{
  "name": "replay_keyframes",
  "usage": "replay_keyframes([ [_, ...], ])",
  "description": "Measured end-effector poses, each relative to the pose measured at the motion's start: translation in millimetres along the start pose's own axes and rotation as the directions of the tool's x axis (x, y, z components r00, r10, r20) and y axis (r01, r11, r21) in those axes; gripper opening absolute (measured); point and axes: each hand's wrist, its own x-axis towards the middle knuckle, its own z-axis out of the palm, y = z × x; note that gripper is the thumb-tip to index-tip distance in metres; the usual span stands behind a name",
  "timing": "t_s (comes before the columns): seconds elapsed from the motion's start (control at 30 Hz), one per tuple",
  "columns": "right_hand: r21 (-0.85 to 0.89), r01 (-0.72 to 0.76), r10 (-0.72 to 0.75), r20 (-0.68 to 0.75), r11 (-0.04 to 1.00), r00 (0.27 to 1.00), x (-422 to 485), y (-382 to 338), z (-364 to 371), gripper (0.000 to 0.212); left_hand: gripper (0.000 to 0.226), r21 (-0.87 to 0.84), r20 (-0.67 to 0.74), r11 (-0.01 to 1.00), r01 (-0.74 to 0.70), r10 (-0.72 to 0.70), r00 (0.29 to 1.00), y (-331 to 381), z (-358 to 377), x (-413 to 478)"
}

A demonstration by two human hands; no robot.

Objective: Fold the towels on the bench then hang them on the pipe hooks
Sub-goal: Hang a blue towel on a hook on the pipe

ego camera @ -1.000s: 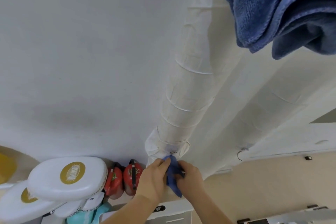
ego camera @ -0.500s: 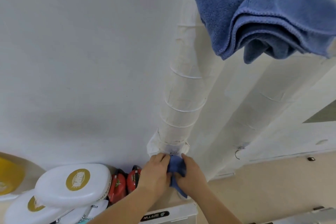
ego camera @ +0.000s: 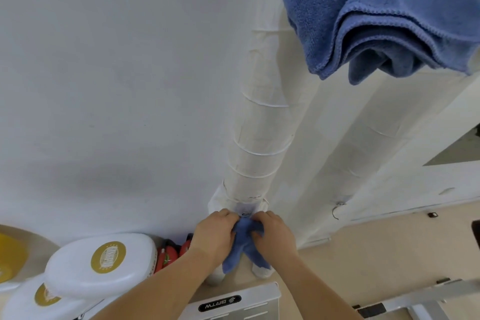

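— down at the foot of the wrapped pipe, what are the fingers doing?

— both sets are pinched together on a small blue towel. the left hand grips its upper left part, the right hand its upper right, and the cloth bunches between them.

— where is that towel exactly?

— pressed up against the lowest wrapped section of the pipe, just under a small dark fitting there. i cannot tell whether that fitting is a hook. two tails of the cloth hang below the hands.

— anything else blue?

— a larger blue towel hangs folded in layers at the top right, well apart from the hands, over the upper part of the pipes.

— and beside the first pipe?

— a second wrapped pipe runs to its right, with a thin bent wire sticking out near its base.

— what lies around the arms?

— to the left, white pads with gold round badges are stacked, and red items sit just behind them against the white wall. below the hands is a white metal part with a black label. the floor is beige.
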Motion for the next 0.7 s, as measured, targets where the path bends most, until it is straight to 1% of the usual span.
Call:
replay_keyframes([
  [0.03, -0.031, 0.002, -0.002, -0.004, 1.0, 1.0, 3, -2, -3, 0.023, 0.027, 0.017, -0.004, 1.0, -0.02, 0.02, 1.0, 0, -3, 2],
  [0.1, -0.101, 0.051, -0.059, -0.073, 0.994, 0.996, 9, -4, -9, 0.016, 0.022, 0.036, -0.063, 0.996, -0.076, 0.078, 0.995, 0, -8, 4],
  [0.17, -0.186, 0.128, -0.158, -0.157, 0.974, 0.975, 14, -1, -10, 0.023, 0.012, 0.059, -0.15, 0.987, -0.15, 0.157, 0.976, 0, -11, 5],
  [0.23, -0.262, 0.224, -0.284, -0.222, 0.939, 0.933, 13, 3, -4, 0.027, 0.022, 0.086, -0.179, 0.965, -0.247, 0.259, 0.949, -3, -6, 5],
  [0.3, -0.309, 0.268, -0.347, -0.235, 0.912, 0.908, 6, 5, 6, 0.02, 0.023, 0.182, -0.198, 0.931, -0.318, 0.351, 0.915, -6, 4, 4],
  [0.33, -0.316, 0.277, -0.355, -0.223, 0.907, 0.908, 3, 6, 11, 0.018, 0.022, 0.218, -0.188, 0.918, -0.331, 0.372, 0.909, -8, 9, 2],
  [0.4, -0.288, 0.231, -0.288, -0.174, 0.929, 0.942, -1, 6, 19, 0.025, 0.028, 0.218, -0.128, 0.926, -0.308, 0.34, 0.932, -12, 16, 2],
  [0.43, -0.255, 0.201, -0.245, -0.156, 0.946, 0.957, -1, 7, 22, 0.028, 0.033, 0.189, -0.089, 0.943, -0.273, 0.293, 0.952, -13, 19, 2],
  [0.47, -0.208, 0.177, -0.209, -0.143, 0.962, 0.967, 1, 8, 25, 0.026, 0.038, 0.166, -0.063, 0.954, -0.248, 0.262, 0.963, -14, 20, 3],
  [0.53, -0.08, 0.107, -0.115, -0.103, 0.991, 0.988, 8, 12, 24, 0.015, 0.044, 0.137, -0.039, 0.969, -0.208, 0.215, 0.976, -14, 22, 4],
  [0.57, -0.026, 0.058, -0.06, -0.062, 0.998, 0.996, 9, 14, 22, 0.018, 0.046, 0.117, -0.032, 0.976, -0.185, 0.19, 0.981, -14, 24, 3],
  [0.63, 0.088, -0.014, 0.01, 0.035, 0.996, 0.999, 1, 13, 16, 0.027, 0.046, 0.074, -0.017, 0.989, -0.131, 0.132, 0.991, -17, 35, -4],
  [0.7, 0.225, -0.036, 0.02, 0.073, 0.974, 0.997, -8, 12, 8, 0.028, 0.036, 0.023, -0.052, 0.995, -0.097, 0.098, 0.994, -15, 45, -13],
])
